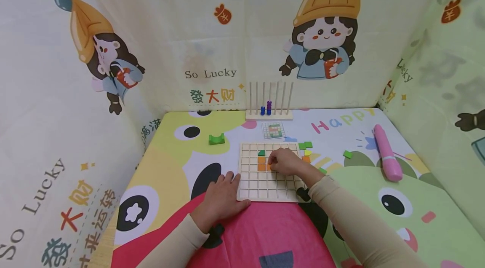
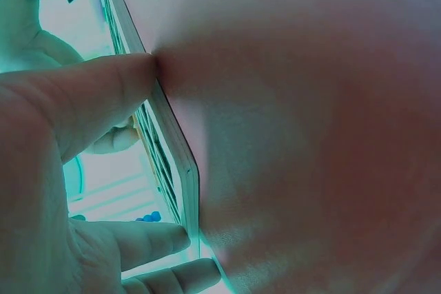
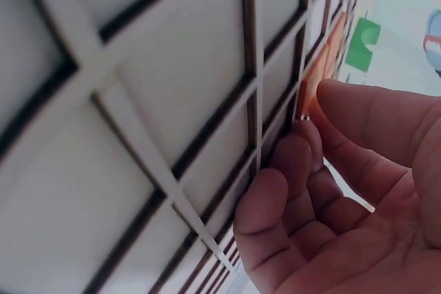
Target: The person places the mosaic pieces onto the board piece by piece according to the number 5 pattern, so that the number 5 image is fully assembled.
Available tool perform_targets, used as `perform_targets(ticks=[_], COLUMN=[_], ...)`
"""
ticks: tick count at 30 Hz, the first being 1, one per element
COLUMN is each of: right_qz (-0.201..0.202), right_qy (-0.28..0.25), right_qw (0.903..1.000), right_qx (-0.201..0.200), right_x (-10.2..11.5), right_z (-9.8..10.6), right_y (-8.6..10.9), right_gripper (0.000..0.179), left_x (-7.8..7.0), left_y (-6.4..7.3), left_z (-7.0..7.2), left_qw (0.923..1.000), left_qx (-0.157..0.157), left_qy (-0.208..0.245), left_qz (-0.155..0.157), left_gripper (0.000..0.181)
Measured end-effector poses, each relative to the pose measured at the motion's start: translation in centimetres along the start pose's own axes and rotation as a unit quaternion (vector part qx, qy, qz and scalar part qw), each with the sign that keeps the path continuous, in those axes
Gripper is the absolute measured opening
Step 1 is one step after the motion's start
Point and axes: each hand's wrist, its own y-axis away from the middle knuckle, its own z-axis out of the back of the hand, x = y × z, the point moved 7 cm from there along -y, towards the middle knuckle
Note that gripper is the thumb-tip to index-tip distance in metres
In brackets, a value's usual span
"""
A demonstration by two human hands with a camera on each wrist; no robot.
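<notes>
A wooden grid board [image 1: 253, 183] lies flat on the patterned cloth. My right hand [image 1: 285, 162] is over its middle, thumb and fingertips pinching an orange square tile [image 1: 269, 167] low in a cell. Left of that tile, two orange squares [image 1: 262, 164] fill cells, with a green rounded tile [image 1: 262, 153] above them. In the right wrist view the fingers [image 3: 262, 201] curl close against the grid. My left hand [image 1: 222, 194] rests with spread fingers at the board's left front corner; its thumb [image 2: 117, 84] touches the edge in the left wrist view.
Behind the board are a printed pattern card [image 1: 273, 130] and a peg rack [image 1: 269, 115] with blue and purple beads. Loose green tiles [image 1: 305, 145] and an orange tile [image 1: 306, 159] lie at the right. A green arch block [image 1: 217, 139] sits left, a pink cylinder [image 1: 388, 154] far right.
</notes>
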Motion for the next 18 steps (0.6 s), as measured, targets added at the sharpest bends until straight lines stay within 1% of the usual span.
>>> perform_targets(ticks=[7,11,18], right_qz=[0.012,0.018,-0.005], right_qy=[-0.037,-0.059,-0.124], right_qw=[0.9992,0.9980,0.9918], right_qx=[-0.007,-0.014,-0.031], right_x=[-0.6,-1.3,-3.5], right_z=[1.0,1.6,2.8], right_y=[0.6,0.9,2.3], right_gripper=[0.020,0.024,0.031], left_x=[0.0,0.0,0.1], left_y=[0.0,0.0,0.0], left_z=[-0.1,-0.1,-0.1], left_qw=[1.0000,1.0000,0.9999], left_qx=[-0.003,-0.005,-0.010], left_qy=[0.001,0.001,0.001], left_qz=[0.000,0.000,-0.002], left_gripper=[0.095,0.095,0.095])
